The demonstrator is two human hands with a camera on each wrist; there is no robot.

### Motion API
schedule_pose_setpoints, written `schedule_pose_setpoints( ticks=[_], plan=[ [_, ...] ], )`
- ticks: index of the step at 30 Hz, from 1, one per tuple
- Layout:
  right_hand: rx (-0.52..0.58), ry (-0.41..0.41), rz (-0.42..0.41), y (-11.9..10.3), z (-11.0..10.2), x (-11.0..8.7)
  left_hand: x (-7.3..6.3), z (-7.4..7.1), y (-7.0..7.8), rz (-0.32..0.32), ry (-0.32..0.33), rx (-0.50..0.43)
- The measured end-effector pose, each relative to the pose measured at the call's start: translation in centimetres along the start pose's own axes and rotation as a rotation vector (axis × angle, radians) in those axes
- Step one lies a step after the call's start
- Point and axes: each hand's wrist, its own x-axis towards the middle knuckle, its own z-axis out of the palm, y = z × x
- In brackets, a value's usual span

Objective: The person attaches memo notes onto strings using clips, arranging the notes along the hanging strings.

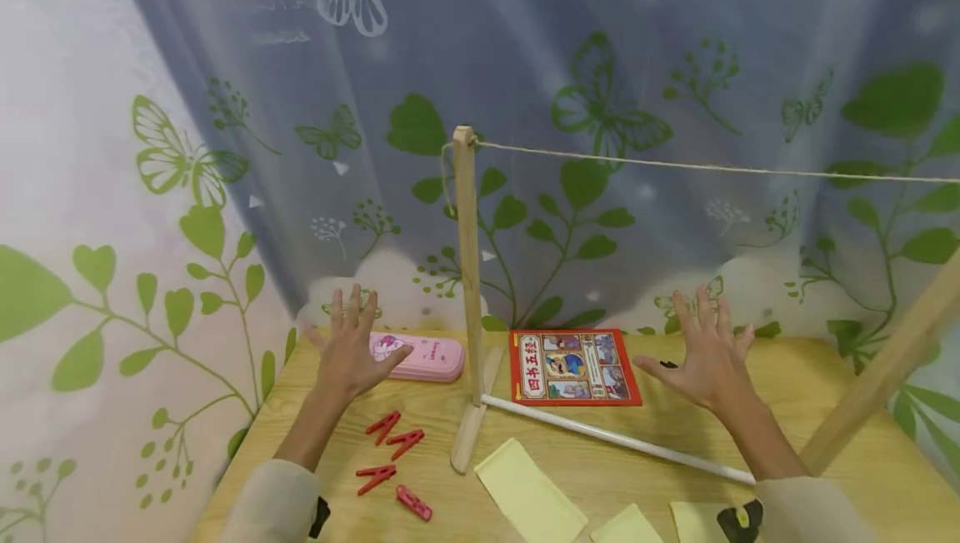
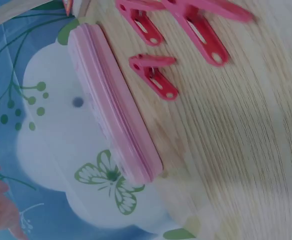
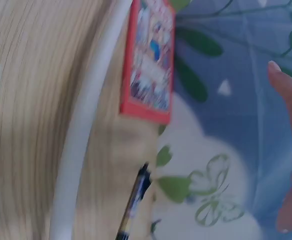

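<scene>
Both hands are raised with fingers spread, holding nothing. The left hand is in front of a pink pencil case, partly covering it in the head view. The right hand is to the right of a red-bordered picture book. A dark pen lies near the book in the right wrist view; in the head view the right hand mostly hides it. Several red clothespins lie below the pencil case. Pale yellow pieces, paper or cloth, lie at the table's front.
A wooden post stands mid-table on a wooden foot. A string runs from its top to the right. A white rod reaches from its base toward a slanted wooden post. A patterned curtain hangs behind.
</scene>
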Motion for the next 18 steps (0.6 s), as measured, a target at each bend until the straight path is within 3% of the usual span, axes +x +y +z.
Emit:
schedule_pose_setpoints(
  ticks=[6, 12, 18],
  plan=[
    [0.115, -0.051, -0.025, -2.1, -0.3, -0.9, -0.8, -0.2, -0.5, 0.063, -0.007, 0.018],
    [0.208, -0.125, -0.027, -3.8, 0.4, -2.6, -2.6, 0.2, -1.8, 0.125, 0.003, 0.038],
    [0.315, -0.185, -0.028, -5.3, 1.6, -5.0, -3.9, 1.0, -3.0, 0.139, -0.078, -0.019]
  ],
)
